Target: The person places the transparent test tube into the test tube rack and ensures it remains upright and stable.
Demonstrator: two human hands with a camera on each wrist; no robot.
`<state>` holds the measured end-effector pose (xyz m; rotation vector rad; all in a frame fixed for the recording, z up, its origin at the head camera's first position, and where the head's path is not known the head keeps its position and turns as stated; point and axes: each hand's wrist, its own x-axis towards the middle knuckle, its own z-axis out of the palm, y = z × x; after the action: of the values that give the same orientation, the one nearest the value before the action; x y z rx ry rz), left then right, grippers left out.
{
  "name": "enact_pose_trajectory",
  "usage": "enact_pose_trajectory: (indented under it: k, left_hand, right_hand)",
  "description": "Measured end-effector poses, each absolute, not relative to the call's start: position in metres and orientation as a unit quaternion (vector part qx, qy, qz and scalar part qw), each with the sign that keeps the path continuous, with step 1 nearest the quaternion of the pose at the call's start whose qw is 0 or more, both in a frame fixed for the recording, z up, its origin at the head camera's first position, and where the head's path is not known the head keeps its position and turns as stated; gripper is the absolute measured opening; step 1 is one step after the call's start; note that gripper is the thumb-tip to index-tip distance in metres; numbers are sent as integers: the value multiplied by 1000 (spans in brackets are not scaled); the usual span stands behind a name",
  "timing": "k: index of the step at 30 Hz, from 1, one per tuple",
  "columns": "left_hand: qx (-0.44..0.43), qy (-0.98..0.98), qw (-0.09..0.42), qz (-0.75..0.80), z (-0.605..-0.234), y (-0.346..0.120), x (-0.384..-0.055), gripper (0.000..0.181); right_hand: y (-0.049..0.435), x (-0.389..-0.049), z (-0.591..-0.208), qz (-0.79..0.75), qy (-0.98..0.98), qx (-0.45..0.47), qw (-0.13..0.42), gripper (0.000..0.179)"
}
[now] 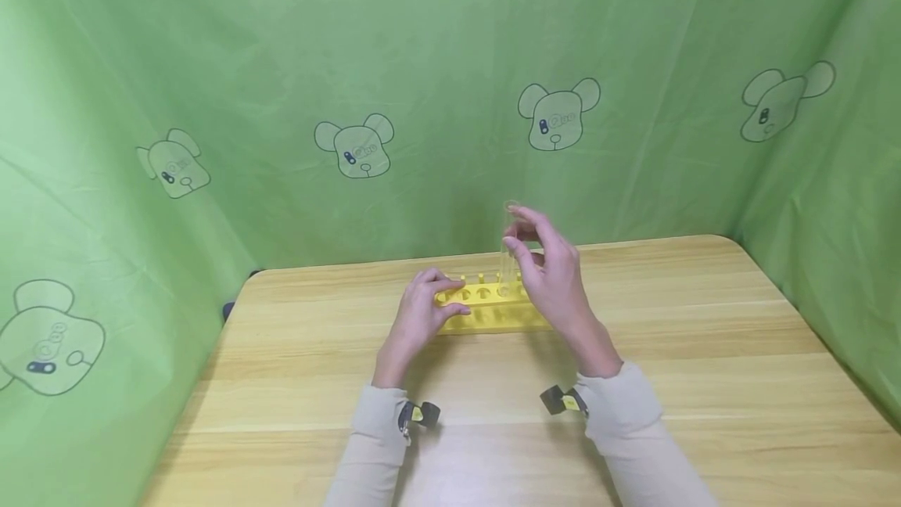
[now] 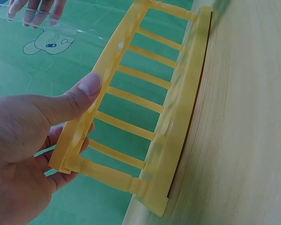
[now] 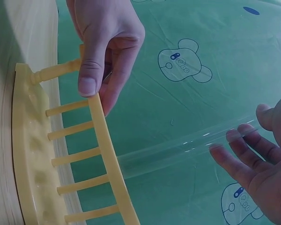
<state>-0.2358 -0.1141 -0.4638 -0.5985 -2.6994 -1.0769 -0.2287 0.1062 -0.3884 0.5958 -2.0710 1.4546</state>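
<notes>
A yellow test tube rack (image 1: 496,328) stands on the table, with a row of round holes in its top bar. My left hand (image 1: 418,311) grips the left end of that bar, thumb on the near side and fingers behind, as the left wrist view shows. Between thumb and fingertips, my right hand (image 1: 559,280) pinches a clear test tube (image 3: 164,156) near its upper end. The tube stands upright over the right part of the rack, its lower end at a hole in the top bar. Whether it has entered the hole I cannot tell.
The wooden table (image 1: 704,350) reaches out on both sides of the rack. Behind and beside it hangs a green curtain (image 1: 450,37) printed with bear heads. Each sleeved wrist carries a small black camera (image 1: 554,399).
</notes>
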Motion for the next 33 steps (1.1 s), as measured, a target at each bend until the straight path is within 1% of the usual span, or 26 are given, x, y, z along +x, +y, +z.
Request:
enact_pose_trajectory:
  k: [33]
  left_hand:
    - [-205,-906,106,-355,-465,-112,-244,44]
  right_hand:
    - [104,-237,-408,550,-771,216,239,43]
